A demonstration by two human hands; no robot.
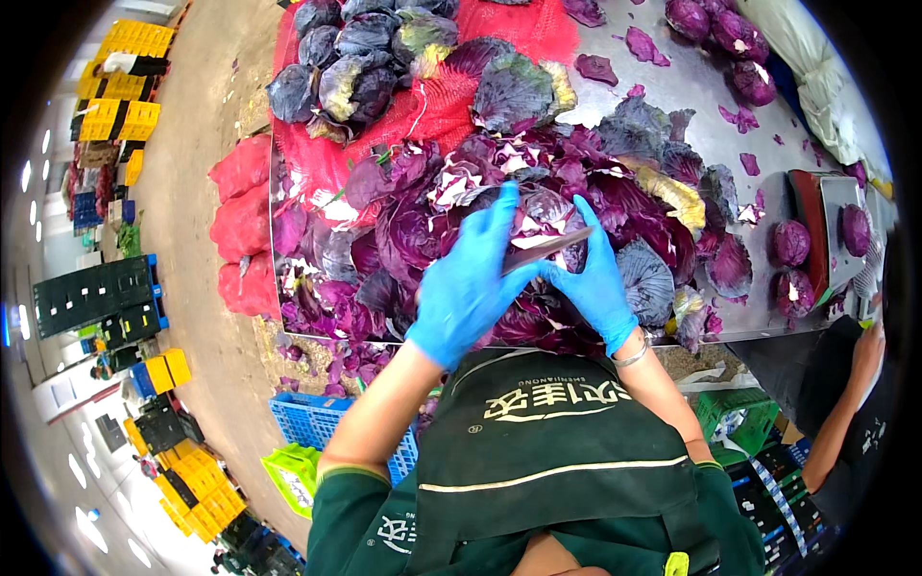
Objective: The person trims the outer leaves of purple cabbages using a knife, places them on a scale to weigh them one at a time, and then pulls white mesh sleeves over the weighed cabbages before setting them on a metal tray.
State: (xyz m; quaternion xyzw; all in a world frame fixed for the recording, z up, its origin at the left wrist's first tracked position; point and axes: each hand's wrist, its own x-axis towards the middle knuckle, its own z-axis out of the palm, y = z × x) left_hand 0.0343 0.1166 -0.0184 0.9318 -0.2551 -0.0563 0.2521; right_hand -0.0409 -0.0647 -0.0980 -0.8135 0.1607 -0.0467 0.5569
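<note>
My left hand, in a blue glove, is closed at a knife. The blade slants up to the right across the gap between my hands; the handle is hidden. My right hand, also gloved in blue, curves its fingers round the right side of a red cabbage with white leaf bases. My left fingertips lie along its other side. Beneath and around both hands spreads a heap of loose purple outer leaves on a metal table.
Untrimmed cabbages lie on red mesh sacking at the far left. Smooth trimmed cabbages sit at the right, one on a red-sided metal device. A co-worker's arm is at the right edge. A blue crate stands below left.
</note>
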